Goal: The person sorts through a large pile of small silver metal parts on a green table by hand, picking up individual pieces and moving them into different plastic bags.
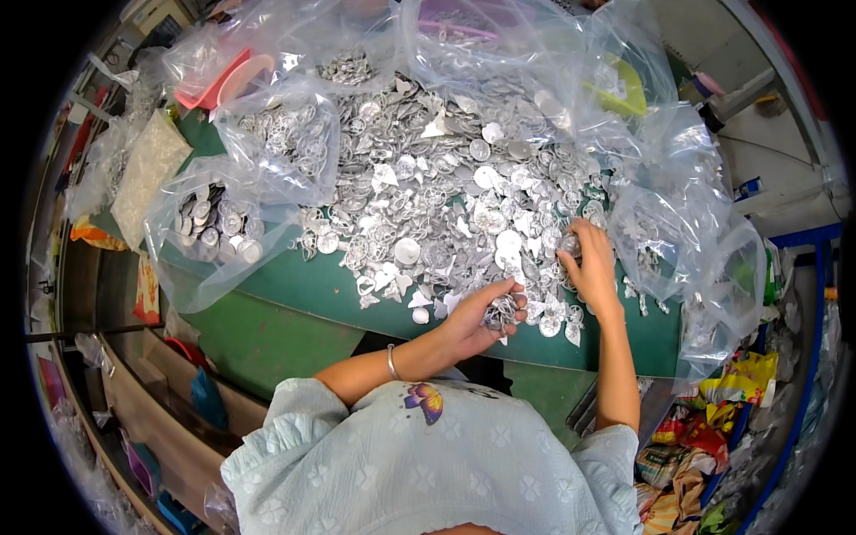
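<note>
A broad heap of small silver metal pieces (428, 192), some flat discs and some openwork shapes, covers the middle of the green table (294, 283). My left hand (477, 321) is cupped palm up at the heap's near edge, its fingers curled round several silver metal pieces (502, 312). To its right, my right hand (590, 266) reaches onto the heap's right side. Its thumb and fingers close on a small roundish silver piece (569, 242), whose exact shape is partly hidden by the fingers.
Clear plastic bags of silver pieces lie at the left, one with round discs (218, 223). More clear bags (678, 223) spread along the right edge. Behind the heap are a red scoop (214, 82) and a yellow-green scoop (624, 89). Shelves (169, 392) stand at lower left.
</note>
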A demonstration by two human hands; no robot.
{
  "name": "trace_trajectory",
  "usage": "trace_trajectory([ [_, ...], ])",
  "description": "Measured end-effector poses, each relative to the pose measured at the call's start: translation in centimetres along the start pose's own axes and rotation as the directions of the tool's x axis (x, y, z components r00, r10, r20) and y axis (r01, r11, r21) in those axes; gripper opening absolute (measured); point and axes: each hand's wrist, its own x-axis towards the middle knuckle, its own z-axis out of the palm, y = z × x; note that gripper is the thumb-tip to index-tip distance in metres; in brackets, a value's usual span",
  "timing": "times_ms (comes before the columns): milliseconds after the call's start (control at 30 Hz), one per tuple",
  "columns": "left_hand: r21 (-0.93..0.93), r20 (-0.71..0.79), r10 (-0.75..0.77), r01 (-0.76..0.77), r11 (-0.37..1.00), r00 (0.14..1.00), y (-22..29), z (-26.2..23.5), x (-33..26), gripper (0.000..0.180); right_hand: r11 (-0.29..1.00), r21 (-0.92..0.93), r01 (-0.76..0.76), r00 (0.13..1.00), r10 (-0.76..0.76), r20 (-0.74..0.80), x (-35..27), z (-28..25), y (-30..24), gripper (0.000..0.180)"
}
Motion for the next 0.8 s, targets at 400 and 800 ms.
trace_trajectory([
  [400, 0.034, 0.0, 0.022, -0.022, 0.999, 1.0, -0.3, 0.4, -0.3, 0.018, 0.774, 0.567, -0.281, 0.929, 0.368, -0.042, -3.0, -1.0, 2.8, 0.01],
  [800, 0.03, 0.039, -0.02, 0.018, 0.999, 0.999, -0.7, 0.2, -0.5, 0.017, 0.939, 0.071, -0.336, 0.916, 0.344, -0.209, -4.9, -3.2, 2.3, 0.023],
])
